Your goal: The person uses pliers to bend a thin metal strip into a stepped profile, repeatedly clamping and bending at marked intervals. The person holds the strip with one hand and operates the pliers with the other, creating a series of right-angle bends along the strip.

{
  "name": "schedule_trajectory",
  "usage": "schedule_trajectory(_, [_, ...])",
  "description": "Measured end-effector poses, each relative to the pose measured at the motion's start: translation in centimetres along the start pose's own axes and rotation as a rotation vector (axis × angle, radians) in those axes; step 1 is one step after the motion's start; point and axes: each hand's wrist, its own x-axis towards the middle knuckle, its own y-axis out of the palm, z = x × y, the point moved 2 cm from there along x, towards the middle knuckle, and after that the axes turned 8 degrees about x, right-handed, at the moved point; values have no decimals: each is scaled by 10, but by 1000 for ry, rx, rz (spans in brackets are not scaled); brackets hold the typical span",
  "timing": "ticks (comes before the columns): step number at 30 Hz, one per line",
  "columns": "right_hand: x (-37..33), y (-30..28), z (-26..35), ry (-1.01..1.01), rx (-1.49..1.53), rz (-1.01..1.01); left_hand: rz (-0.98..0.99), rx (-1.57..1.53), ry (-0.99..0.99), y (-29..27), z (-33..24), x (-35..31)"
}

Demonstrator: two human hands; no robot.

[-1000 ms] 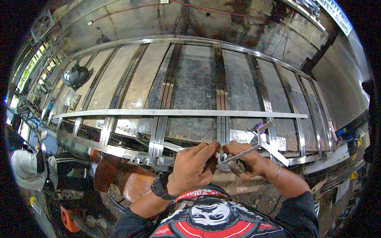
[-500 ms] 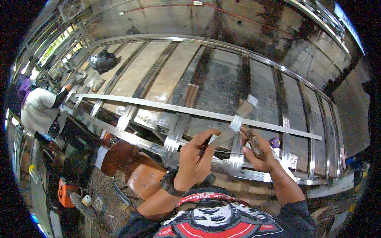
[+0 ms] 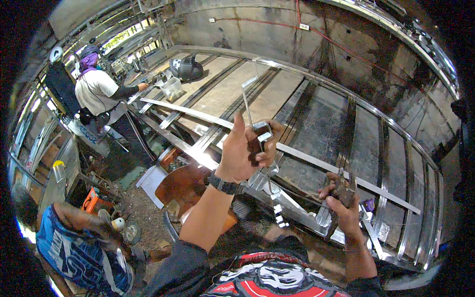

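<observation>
My left hand (image 3: 245, 153) is raised over the near side of the metal frame (image 3: 203, 143), its thumb up and its fingers curled around a bent, shiny metal strip (image 3: 247, 104). One thin, angled end of the strip rises above the hand, and a folded end shows at the fingers. Lower and to the right, my right hand (image 3: 349, 215) grips a worn, brownish hand tool (image 3: 342, 193) that looks like pliers. Part of the tool is hidden by the fingers. A long flat bar (image 3: 316, 159) lies across the frame's slats behind both hands.
A black welding helmet (image 3: 185, 69) and a clear plastic container (image 3: 171, 89) rest on the frame's far left. A person in a white shirt (image 3: 96, 91) stands there; another in a blue top (image 3: 79, 247) is low at left. An orange box (image 3: 94, 200) sits on the ground.
The view has turned left, bringing the person in blue into sight. My hands have moved apart: the left lifted with the metal strip, the right drew away to the right with the tool.
</observation>
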Motion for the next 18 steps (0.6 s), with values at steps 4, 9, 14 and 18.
schedule_trajectory(4, [-8, -1, 1, 25, 17, 13, 86, -1, 4, -2, -1, 3])
schedule_trajectory(9, [-12, -28, 2, -1, 2, 87, -5, 88, 31, 25, 6, -2])
schedule_trajectory(14, [-21, -67, 13, 77, 91, 116, -159, 175, 27, 68, 29, 4])
schedule_trajectory(18, [-15, -103, 34, 222, 134, 58, -157, 229, -9, 97, 49, 14])
